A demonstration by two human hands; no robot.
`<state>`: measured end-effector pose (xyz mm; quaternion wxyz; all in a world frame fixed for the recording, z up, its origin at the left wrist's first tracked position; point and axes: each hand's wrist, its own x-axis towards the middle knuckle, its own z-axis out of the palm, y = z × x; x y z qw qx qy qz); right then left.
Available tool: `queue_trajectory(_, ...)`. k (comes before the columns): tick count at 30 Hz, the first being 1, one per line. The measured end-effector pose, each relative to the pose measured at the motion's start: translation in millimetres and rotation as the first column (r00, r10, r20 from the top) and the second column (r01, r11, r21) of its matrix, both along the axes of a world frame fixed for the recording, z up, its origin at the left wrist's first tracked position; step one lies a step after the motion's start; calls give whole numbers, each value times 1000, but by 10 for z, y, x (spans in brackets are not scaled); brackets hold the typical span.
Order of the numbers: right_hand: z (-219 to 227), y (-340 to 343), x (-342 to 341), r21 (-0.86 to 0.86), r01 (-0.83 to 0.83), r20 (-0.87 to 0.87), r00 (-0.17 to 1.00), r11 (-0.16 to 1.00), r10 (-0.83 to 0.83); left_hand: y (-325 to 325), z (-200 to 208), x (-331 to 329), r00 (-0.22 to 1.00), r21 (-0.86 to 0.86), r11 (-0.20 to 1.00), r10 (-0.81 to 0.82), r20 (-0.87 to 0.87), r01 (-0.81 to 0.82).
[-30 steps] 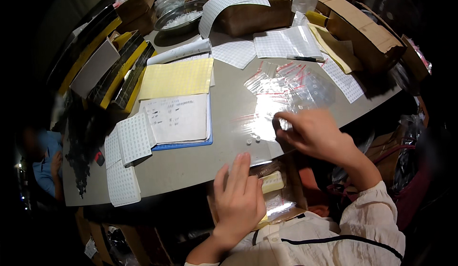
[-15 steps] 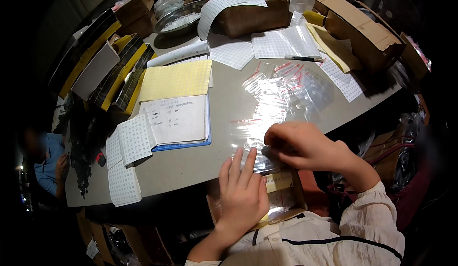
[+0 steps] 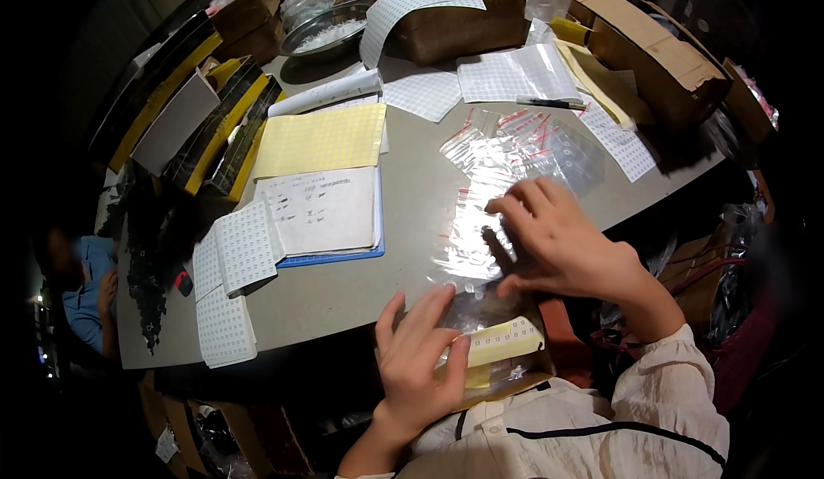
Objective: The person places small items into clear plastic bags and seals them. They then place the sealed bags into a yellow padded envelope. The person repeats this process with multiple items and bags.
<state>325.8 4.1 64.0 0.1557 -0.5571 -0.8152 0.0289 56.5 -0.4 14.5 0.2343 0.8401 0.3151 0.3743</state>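
Table (image 3: 343, 290) edge curves across lower centre; grey surface shows between notebook (image 3: 322, 213), left, and plastic bags (image 3: 481, 191), centre. Right hand (image 3: 558, 243): thumb and fingers apart over bags. Left hand (image 3: 416, 354), lower centre: thumb at yellow label strip's (image 3: 506, 342) left end; cannot tell whether clamped.

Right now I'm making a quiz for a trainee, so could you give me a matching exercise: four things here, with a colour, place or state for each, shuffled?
Things
1. Bowl
2. Pen
3. Bags
4. Strip

Descriptions
A. Clear, with red lines
B. Pale yellow, by the left hand
C. Holding white pieces
D. Thin and mostly black

Pairs: 1-C, 2-D, 3-A, 4-B
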Motion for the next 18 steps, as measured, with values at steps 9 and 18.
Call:
queue_trajectory(9, -66, -322, -272, -40, -328, -526, 810, 944, 259, -3, 60, -5, 980, -313, 950, 75, 182, -14)
queue_trajectory(18, -219, -421, -481, 285, -174, -207, 949, 943, 237, 9, 78, 85, 980, -535, 842, 48, 191, 63)
